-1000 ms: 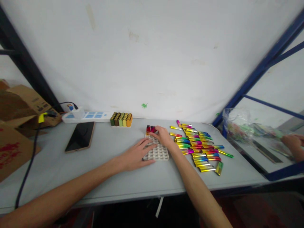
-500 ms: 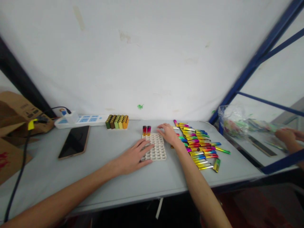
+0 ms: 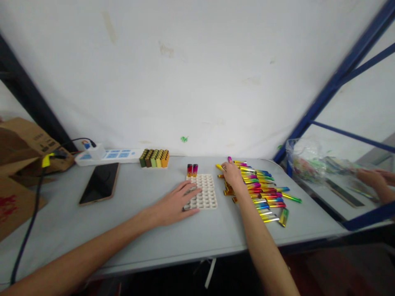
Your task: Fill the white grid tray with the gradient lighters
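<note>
- Head view, the step in hand: a piece is judged to be picked from the rainbow lighters (image 3: 262,193). It would best be taken singly and by its sides, so that its neighbours are not dragged out of line, while the white tray (image 3: 208,191) is pinned flat.
- Head view, right hand (image 3: 232,176): it is laid with bent fingers on the edge of the rainbow lighters, which spread away to its right. Whether one is pinched cannot be told, as the fingertips are hidden.
- Head view, left hand (image 3: 175,203): it is spread flat, palm down, with its fingers rested on the tray's left part; nothing is grasped. Two red lighters (image 3: 191,170) are stood upright in the tray's far corner, beyond the fingertips.
- A phone (image 3: 99,183) is laid well to the left of that hand.
</note>
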The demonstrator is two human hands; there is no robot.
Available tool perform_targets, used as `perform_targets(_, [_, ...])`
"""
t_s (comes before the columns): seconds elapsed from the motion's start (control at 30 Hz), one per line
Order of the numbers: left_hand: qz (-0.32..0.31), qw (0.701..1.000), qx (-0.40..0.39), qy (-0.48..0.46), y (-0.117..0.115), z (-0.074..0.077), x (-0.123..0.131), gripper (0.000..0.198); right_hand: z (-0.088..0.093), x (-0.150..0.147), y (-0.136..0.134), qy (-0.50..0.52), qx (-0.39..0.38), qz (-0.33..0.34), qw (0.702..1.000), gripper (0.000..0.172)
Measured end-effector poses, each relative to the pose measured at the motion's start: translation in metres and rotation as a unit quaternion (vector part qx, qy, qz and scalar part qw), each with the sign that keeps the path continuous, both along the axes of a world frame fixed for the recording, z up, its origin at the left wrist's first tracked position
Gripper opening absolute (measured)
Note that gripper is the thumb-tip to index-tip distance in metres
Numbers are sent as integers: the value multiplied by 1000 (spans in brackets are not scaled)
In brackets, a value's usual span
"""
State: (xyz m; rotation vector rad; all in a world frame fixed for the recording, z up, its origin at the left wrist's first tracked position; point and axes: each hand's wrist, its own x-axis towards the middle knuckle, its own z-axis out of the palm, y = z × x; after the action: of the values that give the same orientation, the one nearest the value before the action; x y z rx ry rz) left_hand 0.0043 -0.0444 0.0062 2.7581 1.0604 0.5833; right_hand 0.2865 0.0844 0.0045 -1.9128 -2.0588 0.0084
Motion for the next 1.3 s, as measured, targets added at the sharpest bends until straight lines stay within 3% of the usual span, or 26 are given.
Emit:
perform_targets(0.17, [4, 1000, -2, 4, 0, 0, 0, 58, 2, -1, 2, 78, 73, 79, 991, 29])
perform_targets(0.27, [2, 1000, 1, 5, 0, 0, -1, 58, 9, -10, -1, 189, 116, 157, 962, 27])
perform_targets(0.4, [3, 1000, -4, -4, -1, 2, 0, 58, 19, -29, -12, 366, 87, 232, 897, 32])
perform_targets(0.5, [3, 1000, -12, -2, -1, 3, 0, 58, 21, -43, -23, 393, 39, 285, 874, 32])
perform_targets(0.7, [6, 1000, -13, 1, -1, 3, 0, 59, 13, -63, -33, 335, -10, 322, 886, 25])
perform_targets(0.97, [7, 1000, -8, 2, -1, 3, 0, 60, 14, -60, -32, 229, 41, 300, 925, 24])
perform_targets(1.2, [3, 1000, -3, -5, -1, 2, -1, 57, 11, -56, -30, 260, 20, 304, 916, 18])
perform_targets(1.3, [2, 1000, -2, -6, 0, 0, -1, 58, 8, -57, -26, 220, 21, 313, 924, 16])
